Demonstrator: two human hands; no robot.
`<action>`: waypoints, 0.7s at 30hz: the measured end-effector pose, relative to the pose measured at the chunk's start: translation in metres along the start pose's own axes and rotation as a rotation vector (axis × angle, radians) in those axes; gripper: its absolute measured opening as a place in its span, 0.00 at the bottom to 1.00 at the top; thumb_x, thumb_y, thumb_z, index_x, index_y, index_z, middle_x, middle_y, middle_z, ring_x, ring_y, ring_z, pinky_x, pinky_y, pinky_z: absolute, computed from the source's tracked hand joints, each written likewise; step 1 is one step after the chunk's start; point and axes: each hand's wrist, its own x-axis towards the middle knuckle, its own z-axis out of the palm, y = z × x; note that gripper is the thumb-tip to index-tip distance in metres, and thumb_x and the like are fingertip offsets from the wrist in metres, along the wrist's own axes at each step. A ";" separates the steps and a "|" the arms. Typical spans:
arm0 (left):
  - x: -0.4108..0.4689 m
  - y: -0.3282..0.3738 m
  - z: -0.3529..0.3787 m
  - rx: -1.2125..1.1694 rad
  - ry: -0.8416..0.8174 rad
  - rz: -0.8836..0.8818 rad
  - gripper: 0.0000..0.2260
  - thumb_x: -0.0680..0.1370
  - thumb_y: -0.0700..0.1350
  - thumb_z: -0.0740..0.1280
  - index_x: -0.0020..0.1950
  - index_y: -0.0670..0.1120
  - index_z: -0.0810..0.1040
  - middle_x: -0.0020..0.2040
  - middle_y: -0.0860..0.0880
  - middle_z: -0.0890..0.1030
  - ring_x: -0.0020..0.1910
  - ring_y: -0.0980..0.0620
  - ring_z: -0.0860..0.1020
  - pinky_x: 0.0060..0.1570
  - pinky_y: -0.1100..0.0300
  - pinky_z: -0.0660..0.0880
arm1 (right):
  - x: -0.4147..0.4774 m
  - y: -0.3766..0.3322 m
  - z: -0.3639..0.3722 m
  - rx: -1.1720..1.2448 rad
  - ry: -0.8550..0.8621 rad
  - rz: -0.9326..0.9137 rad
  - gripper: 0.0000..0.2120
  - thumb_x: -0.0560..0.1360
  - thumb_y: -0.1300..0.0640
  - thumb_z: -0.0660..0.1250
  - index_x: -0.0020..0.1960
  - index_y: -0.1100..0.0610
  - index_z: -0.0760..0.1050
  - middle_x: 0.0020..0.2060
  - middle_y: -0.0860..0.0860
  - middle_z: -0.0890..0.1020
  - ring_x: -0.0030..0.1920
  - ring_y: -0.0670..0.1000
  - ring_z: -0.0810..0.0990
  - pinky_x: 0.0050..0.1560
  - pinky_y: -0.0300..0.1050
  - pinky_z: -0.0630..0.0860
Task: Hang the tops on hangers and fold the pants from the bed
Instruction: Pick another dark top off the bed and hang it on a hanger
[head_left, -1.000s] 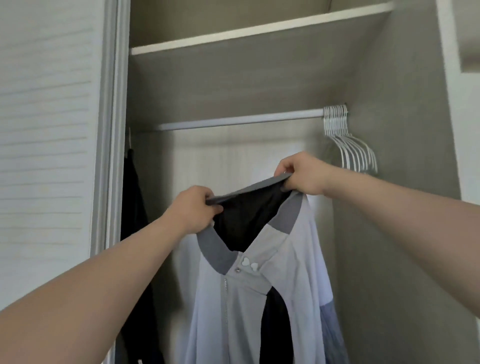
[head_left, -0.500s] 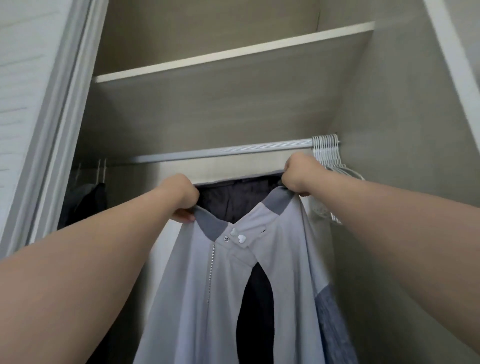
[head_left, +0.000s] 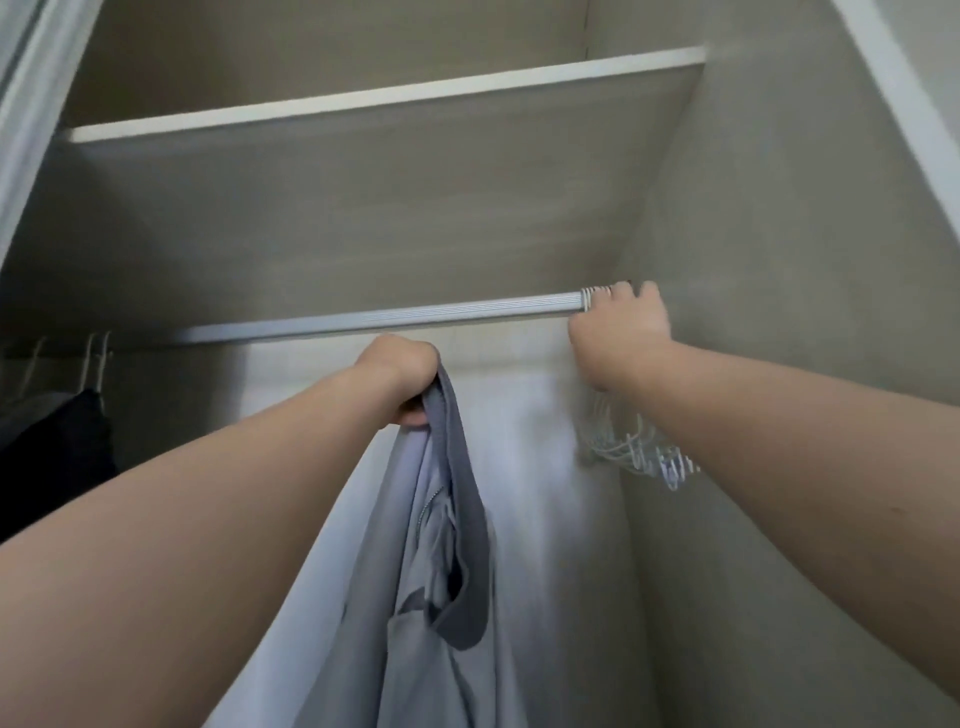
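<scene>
Head view: grey top (head_left: 447, 545) hangs bunched, collar gripped in left hand (head_left: 400, 384), just below middle of closet rod (head_left: 384, 319).
Long axis vertical; right hand (head_left: 618, 332), fingers curled over hooks of white hangers (head_left: 634, 452) at rod's right end, lies well right of top.

White hangers (head_left: 636, 457) on closet rod (head_left: 389, 318)

Light grey top (head_left: 395, 665) with darker grey collar (head_left: 470, 519), white hangers (head_left: 623, 452), ribbed silver rail (head_left: 389, 317), black garment (head_left: 52, 441) far left, beige woodgrain closet (head_left: 363, 208).
</scene>
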 end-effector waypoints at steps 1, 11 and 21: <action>0.003 0.000 -0.001 0.021 0.004 0.023 0.06 0.76 0.35 0.58 0.43 0.41 0.74 0.29 0.42 0.79 0.30 0.42 0.79 0.39 0.44 0.83 | -0.001 0.005 0.005 -0.012 -0.061 0.045 0.19 0.77 0.56 0.62 0.68 0.52 0.73 0.66 0.55 0.74 0.67 0.58 0.71 0.64 0.52 0.65; 0.012 -0.002 -0.012 0.050 0.062 0.083 0.03 0.74 0.35 0.61 0.41 0.40 0.72 0.36 0.40 0.80 0.30 0.40 0.81 0.23 0.51 0.78 | 0.000 0.025 0.017 0.193 -0.065 0.150 0.15 0.75 0.64 0.64 0.61 0.59 0.77 0.59 0.57 0.81 0.58 0.60 0.82 0.44 0.47 0.69; 0.011 -0.017 -0.029 0.048 0.055 0.061 0.05 0.77 0.38 0.59 0.43 0.40 0.72 0.36 0.40 0.80 0.28 0.41 0.80 0.21 0.51 0.79 | 0.012 0.024 0.013 0.602 0.001 0.326 0.11 0.75 0.61 0.68 0.56 0.62 0.77 0.52 0.62 0.81 0.52 0.65 0.81 0.45 0.46 0.71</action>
